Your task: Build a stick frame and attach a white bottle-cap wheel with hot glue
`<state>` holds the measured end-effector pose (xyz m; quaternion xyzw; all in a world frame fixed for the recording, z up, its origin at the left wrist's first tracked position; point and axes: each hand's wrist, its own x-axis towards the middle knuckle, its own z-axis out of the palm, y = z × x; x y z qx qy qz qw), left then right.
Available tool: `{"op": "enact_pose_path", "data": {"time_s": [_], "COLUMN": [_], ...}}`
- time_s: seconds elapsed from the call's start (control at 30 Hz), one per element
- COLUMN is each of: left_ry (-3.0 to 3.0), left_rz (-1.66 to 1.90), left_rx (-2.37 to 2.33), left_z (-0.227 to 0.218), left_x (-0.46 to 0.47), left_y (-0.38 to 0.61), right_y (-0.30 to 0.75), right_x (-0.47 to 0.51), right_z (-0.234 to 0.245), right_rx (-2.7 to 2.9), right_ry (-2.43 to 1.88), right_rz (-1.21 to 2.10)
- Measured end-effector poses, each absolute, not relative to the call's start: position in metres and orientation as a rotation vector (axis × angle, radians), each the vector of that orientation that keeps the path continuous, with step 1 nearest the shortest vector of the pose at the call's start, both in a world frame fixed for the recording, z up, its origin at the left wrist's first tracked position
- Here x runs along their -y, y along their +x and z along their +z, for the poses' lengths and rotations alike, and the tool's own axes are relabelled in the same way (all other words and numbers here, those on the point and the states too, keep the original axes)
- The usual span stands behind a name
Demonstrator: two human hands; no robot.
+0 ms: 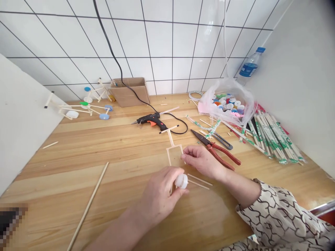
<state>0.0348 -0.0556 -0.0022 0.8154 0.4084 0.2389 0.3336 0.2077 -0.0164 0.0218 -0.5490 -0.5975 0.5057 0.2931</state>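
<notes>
My left hand [162, 188] is closed around a white bottle cap [181, 181], gripped between thumb and fingers low over the table. Just beyond it lies a frame of thin wooden sticks [174, 146], with a long neck and a crossbar that has dark ends. The frame's near part is hidden behind my left hand. At its right side, my right hand [201, 160] pinches the stick with thumb and forefinger. Two thin loose sticks [200, 179] lie on the wood between my hands and my right forearm.
A black glue gun [154, 120], red-handled pliers [217, 150] and a utility knife [222, 140] lie beyond my hands. Further back are a cardboard box [131, 92], stick models [90, 104], a bag of bottle caps [227, 101] and wrapped chopsticks [277, 136]. A long stick [89, 205] lies left.
</notes>
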Motion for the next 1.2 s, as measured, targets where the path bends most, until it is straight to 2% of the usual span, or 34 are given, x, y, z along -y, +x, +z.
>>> {"op": "enact_pose_path", "data": {"time_s": [0.23,0.4,0.57,0.7,0.87,1.2], "left_ry": [1.808,1.700,1.540,1.525,1.661,1.808], "left_rz": [0.768,0.819,0.906,0.888,0.912,1.016], "left_rx": [-1.194,-1.225,-1.209,-1.182,-1.114,-1.075], "left_z": [0.013,0.012,0.009,0.006,0.003,0.001], "left_x": [0.050,0.049,0.047,0.046,0.047,0.043], "left_y": [0.028,0.030,0.031,0.032,0.028,0.024], "right_y": [0.204,0.209,0.206,0.197,0.193,0.194], "right_x": [0.014,0.024,0.040,0.044,0.043,0.045], "right_z": [0.024,0.032,0.029,0.018,0.015,0.016], "right_rx": [1.854,1.897,1.723,1.404,1.252,1.294], "right_ry": [-1.683,-1.711,-1.143,-0.934,-0.891,-0.939], "right_rz": [1.176,0.866,1.468,1.705,1.718,1.613]}}
